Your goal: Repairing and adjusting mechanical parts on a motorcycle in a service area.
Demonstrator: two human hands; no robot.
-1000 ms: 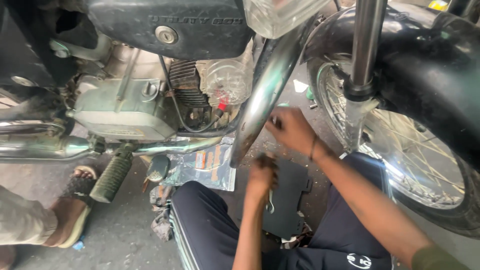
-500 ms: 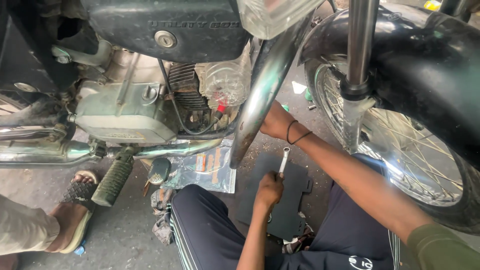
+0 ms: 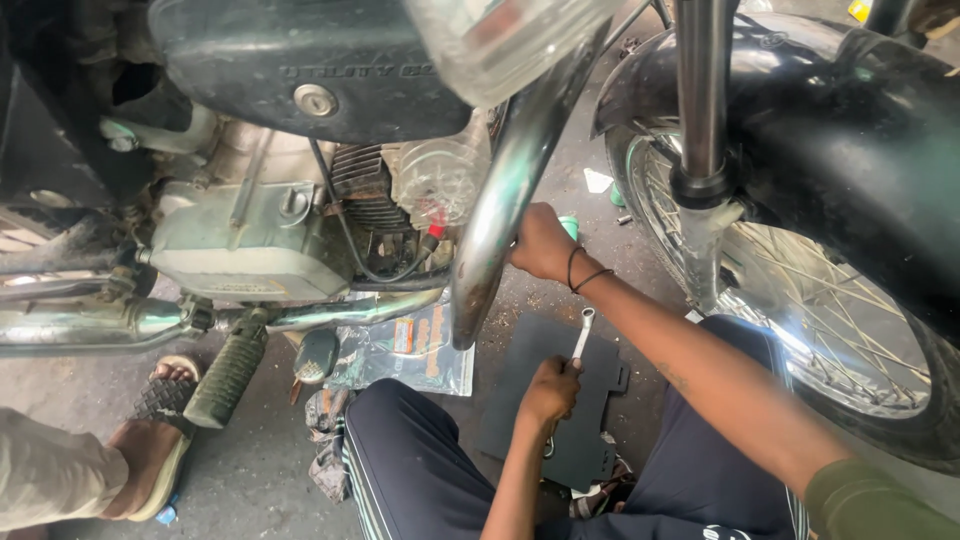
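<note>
Head view: the left hand [image 3: 550,392] was clamped on a spanner [image 3: 582,334] above the black mat [image 3: 520,390], the right hand [image 3: 540,243] gripped the chrome guard [image 3: 505,200]; seating the spanner squarely would likely avoid slipping.

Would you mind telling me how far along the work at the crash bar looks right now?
Done: nothing visibly finished. In hand: the right hand grips the chrome crash bar low down, while the left hand holds a spanner upright, clear of the bike. Left: the spanner isn't yet on any fastener.
</note>
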